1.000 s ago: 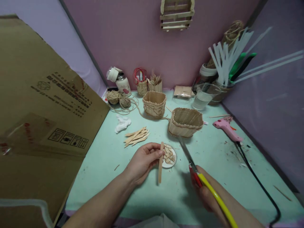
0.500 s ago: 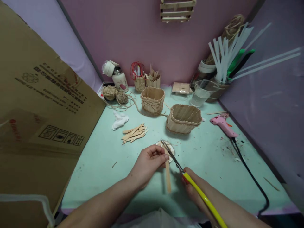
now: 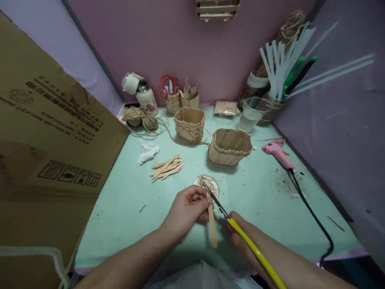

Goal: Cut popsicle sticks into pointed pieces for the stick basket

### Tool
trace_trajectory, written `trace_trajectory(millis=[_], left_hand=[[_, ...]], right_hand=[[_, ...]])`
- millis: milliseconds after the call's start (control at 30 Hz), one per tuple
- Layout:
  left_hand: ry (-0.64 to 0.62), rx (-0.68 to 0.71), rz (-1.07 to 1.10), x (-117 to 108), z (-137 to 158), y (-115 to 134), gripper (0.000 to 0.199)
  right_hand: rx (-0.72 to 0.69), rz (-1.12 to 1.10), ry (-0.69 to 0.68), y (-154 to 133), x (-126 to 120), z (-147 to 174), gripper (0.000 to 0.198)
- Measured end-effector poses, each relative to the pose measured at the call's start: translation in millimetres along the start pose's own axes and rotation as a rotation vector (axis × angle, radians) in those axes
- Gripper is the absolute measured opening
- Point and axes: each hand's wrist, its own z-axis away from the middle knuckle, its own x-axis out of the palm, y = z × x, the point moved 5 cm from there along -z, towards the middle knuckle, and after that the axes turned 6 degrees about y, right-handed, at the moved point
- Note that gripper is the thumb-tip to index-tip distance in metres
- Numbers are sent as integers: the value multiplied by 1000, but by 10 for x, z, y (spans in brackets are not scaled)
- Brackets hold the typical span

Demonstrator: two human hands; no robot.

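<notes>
My left hand (image 3: 189, 210) pinches a flat wooden craft stick (image 3: 212, 226), which points down toward the table's front edge. Yellow-handled scissors (image 3: 251, 245) are gripped in my right hand (image 3: 243, 237). Their blades lie along the upper end of the stick, beside my left fingertips. Under the blade tips is a small round dish (image 3: 215, 192) with wood scraps in it. Left of the dish lies a pile of cut sticks (image 3: 167, 167) with pointed ends. Two woven baskets, one taller (image 3: 189, 130) and one wider (image 3: 230, 150), stand behind the dish.
A pink glue gun (image 3: 278, 154) lies on the right, its black cable running to the front edge. Twine balls (image 3: 135, 116), a bottle (image 3: 146, 98) and a plastic cup (image 3: 249, 118) stand at the back. A cardboard box (image 3: 57, 160) walls the left side. A white tissue (image 3: 148, 152) lies nearby.
The view has shifted slightly. The scissor blades now sit closer over the stick's upper end, and more of the dish's scraps show. Both hands keep their hold.
</notes>
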Motion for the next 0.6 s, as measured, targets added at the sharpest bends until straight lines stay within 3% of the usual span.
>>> trace_trajectory(millis=[433,600], left_hand=[[40,-42,29,-46,-26,-59,38],[40,-52,41,-38,-16,-76,37]], right_hand=[[50,85,-120,-32,22,-17,45],[68,11,-41,0,-3,-12,42]])
